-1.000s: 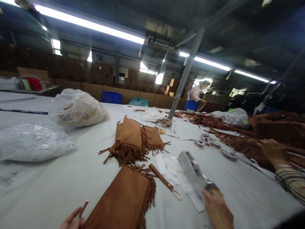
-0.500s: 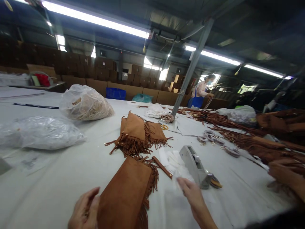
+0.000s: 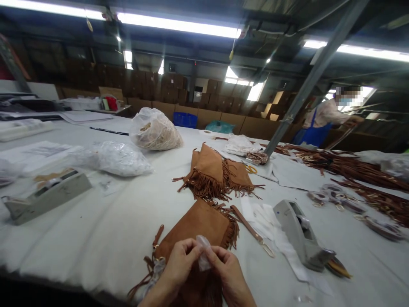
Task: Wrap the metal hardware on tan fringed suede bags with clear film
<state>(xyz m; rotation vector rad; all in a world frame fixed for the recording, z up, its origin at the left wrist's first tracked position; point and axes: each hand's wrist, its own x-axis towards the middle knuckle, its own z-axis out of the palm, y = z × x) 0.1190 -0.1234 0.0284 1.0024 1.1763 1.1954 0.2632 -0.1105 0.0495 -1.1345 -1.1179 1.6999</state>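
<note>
My left hand (image 3: pixel 179 265) and my right hand (image 3: pixel 227 269) meet in front of me, both pinching a small translucent white sheet (image 3: pixel 203 249). I cannot tell whether it is thin plastic or tissue. Directly beneath them lies a brown suede fringed bag (image 3: pixel 194 221), its lower part partly covered by my hands and forearms. A short strap tab (image 3: pixel 159 235) sticks out at its left edge, and clear plastic (image 3: pixel 157 273) shows beside my left wrist. Right of the bag rests a brown wrist strap (image 3: pixel 247 224) with a metal clasp, next to a stack of thin white sheets (image 3: pixel 266 221).
Grey tape dispensers stand at right (image 3: pixel 302 236) and left (image 3: pixel 47 194). More fringed bags (image 3: pixel 209 166) lie ahead, with yellow-handled scissors (image 3: pixel 251 169). Stuffed plastic bags (image 3: pixel 156 130) sit at back left, coiled straps (image 3: pixel 335 196) at right. A post (image 3: pixel 315 81) rises near a co-worker (image 3: pixel 326 115).
My right hand has come left from the white sheets with one piece, and my left hand has joined it over the bag. The view has swung left; the wrist strap's clasp now shows.
</note>
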